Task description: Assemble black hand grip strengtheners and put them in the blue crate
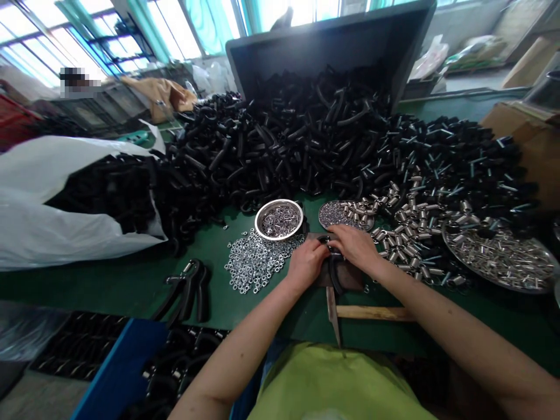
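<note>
At the near edge, below the bench (131, 280), a blue crate (116, 373) is seen to hold a modest number of assembled black hand grips (175, 364), and one more assembled pair (190, 289) is laid on the green bench surface above it. A wooden-handled hammer (371, 312) is laid just before the worker, untouched. Both hands are engaged on a single black grip part (335, 275), which is set on a brown block (352, 279) at the bench centre. The left hand (306, 263) is curled closed against the part's upper end, and the right hand (356, 246) is laid palm-down over it with fingers bent round it; the exact contact is hidden beneath the fingers. A loose spread of small nuts (254, 265) is noted just left of the hands, with a steel bowl (259, 224) of small metal pieces beyond it and a flat dish (324, 217) of further small parts beside that. Springs (411, 233) are strewn to the right, near a large tray (516, 287) of plated parts. Further back, a very large heap of unassembled black handles (306, 134) is spilled from a tipped grey bin (332, 41), and more are held in a white bag (44, 233) at the left. It is judged that the work is at an early stage: few units are finished, one is in hand, and the bulk of the stock is not yet assembled.
</note>
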The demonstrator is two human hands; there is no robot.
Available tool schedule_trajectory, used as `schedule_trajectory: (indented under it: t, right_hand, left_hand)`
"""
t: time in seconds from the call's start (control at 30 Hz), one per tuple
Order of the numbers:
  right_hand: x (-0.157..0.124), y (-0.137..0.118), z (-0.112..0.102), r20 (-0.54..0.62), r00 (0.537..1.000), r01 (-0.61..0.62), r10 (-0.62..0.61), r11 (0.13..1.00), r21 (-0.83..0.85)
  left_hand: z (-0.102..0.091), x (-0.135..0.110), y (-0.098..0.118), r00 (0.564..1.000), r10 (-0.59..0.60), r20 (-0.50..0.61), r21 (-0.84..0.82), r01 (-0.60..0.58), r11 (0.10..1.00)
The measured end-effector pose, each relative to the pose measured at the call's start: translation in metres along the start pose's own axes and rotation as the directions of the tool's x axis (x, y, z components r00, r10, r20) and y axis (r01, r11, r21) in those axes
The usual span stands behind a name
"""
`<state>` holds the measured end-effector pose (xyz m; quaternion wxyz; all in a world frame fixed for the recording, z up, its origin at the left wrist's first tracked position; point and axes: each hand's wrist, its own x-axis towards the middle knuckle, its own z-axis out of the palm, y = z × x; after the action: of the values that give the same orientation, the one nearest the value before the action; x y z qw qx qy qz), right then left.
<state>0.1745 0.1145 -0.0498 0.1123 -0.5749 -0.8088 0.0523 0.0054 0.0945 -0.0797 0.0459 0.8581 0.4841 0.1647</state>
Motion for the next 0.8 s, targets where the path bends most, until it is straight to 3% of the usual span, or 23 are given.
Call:
schedule_trajectory:
  t: [0.07,0.2,0.27,0.37,0.47,0.53,0.67,0.8]
  right_hand:
    - [-0.03,0.002,-0.012,0.019,0.999,0.047,-0.047,0.999,0.006]
    - [-0.103,0.005,-0.015,0.239,0.949,0.195,-0.205,0.979,0.061]
    - [-0.13,0.005,-0.007,0.265,0.946,0.185,-0.187,0.982,0.033]
    - [-0.147,0.006,-0.003,0.262,0.954,0.143,-0.148,0.989,0.04]
    - [-0.145,0.006,-0.02,0.271,0.936,0.173,-0.223,0.965,0.196]
    - [-0.133,0.005,-0.036,0.213,0.949,0.157,-0.23,0.937,0.311]
    - [-0.089,0.006,-0.043,0.017,0.999,-0.035,0.031,0.937,0.347]
    - [-0.049,0.015,-0.024,0.123,0.973,-0.211,0.193,0.965,0.154]
  left_hand:
    - [-0.008,-0.007,0.003,0.998,-0.037,0.041,0.019,0.036,0.999]
    - [-0.018,-0.021,0.01,0.98,-0.137,0.146,0.059,0.13,0.99]
    - [-0.019,-0.023,0.012,0.966,-0.162,0.203,0.084,0.148,0.985]
    - [-0.018,-0.023,0.012,0.957,-0.156,0.244,0.096,0.136,0.986]
    - [-0.017,-0.022,0.011,0.966,-0.136,0.222,0.074,0.122,0.99]
    - [-0.016,-0.022,0.011,0.971,-0.129,0.201,0.052,0.121,0.991]
    - [-0.013,-0.023,0.013,0.975,-0.155,0.162,0.044,0.15,0.988]
    - [-0.01,-0.025,0.015,0.979,-0.164,0.124,0.029,0.162,0.986]
